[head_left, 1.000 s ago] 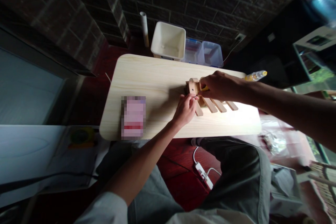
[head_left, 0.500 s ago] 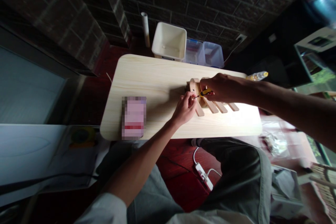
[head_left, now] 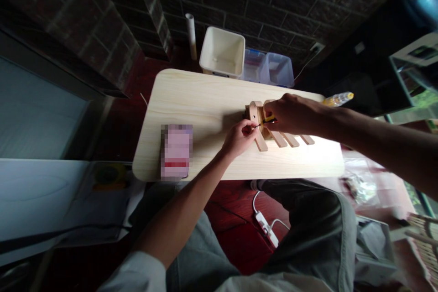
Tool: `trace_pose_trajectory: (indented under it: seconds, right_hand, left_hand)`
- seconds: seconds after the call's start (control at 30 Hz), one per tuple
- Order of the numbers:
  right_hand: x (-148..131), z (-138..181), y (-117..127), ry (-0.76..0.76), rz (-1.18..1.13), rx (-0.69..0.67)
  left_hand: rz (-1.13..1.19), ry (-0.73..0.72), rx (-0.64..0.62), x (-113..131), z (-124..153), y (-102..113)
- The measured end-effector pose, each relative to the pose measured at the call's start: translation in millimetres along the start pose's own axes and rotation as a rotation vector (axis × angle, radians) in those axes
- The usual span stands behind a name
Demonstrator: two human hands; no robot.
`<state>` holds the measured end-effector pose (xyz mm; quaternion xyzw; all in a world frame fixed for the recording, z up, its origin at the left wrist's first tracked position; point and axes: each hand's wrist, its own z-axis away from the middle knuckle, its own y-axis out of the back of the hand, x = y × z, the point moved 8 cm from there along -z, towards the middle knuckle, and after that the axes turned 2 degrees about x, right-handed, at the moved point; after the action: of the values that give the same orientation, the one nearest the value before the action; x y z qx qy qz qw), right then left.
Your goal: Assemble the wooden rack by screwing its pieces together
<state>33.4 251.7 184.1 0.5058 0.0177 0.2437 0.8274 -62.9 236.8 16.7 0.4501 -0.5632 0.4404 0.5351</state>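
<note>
A wooden piece with several slats [head_left: 262, 142] sits on the pale table [head_left: 191, 96], right of its middle. My right hand [head_left: 278, 112] is closed around a small screwdriver [head_left: 268, 119] with a yellow and black handle, its shaft pointing left. My left hand [head_left: 241, 136] pinches close to the screwdriver's tip at the left slat; what lies between the fingertips is too small to make out. A dark hole shows in the wood just above these fingers. Part of the wooden piece is hidden behind my right hand.
A blurred pink phone-like object [head_left: 176, 151] lies at the table's left. Beyond the far edge stand a cream bin [head_left: 223, 52] and clear plastic boxes [head_left: 278, 69]. A clear bottle-like object with yellow [head_left: 338, 99] is at the far right corner. A power strip [head_left: 267, 229] lies on the floor.
The screwdriver handle has turned slightly in my right hand. My left fingers stay at its tip. The whole view has shifted a little.
</note>
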Motion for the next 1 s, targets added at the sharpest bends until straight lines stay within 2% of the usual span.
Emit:
trace_pose_trajectory:
  seconds: [0.17,0.33,0.47,0.67,0.83,0.9,1.0]
  right_hand:
    - [-7,7,6,0.0,-0.04,0.039]
    - [-9,12,10,0.124,-0.075,0.034]
    - [-3,12,10,0.21,-0.133,0.097]
    - [14,5,-6,0.075,-0.087,0.08]
    - [14,7,-6,-0.01,-0.115,0.046]
    - [11,10,-3,0.026,-0.117,0.057]
    - [1,14,3,0.168,-0.1,0.065]
  left_hand:
    - [0.06,0.046,0.051,-8,0,-3]
    - [0.043,0.037,0.079,-8,0,-4]
    - [0.038,0.012,0.09,-5,1,-4]
    - [0.006,-0.005,0.111,-1,4,-2]
    - [-0.027,-0.001,0.098,2,6,-2]
    - [-0.037,0.004,0.098,3,6,-2]
    - [-0.051,0.005,0.109,5,6,-2]
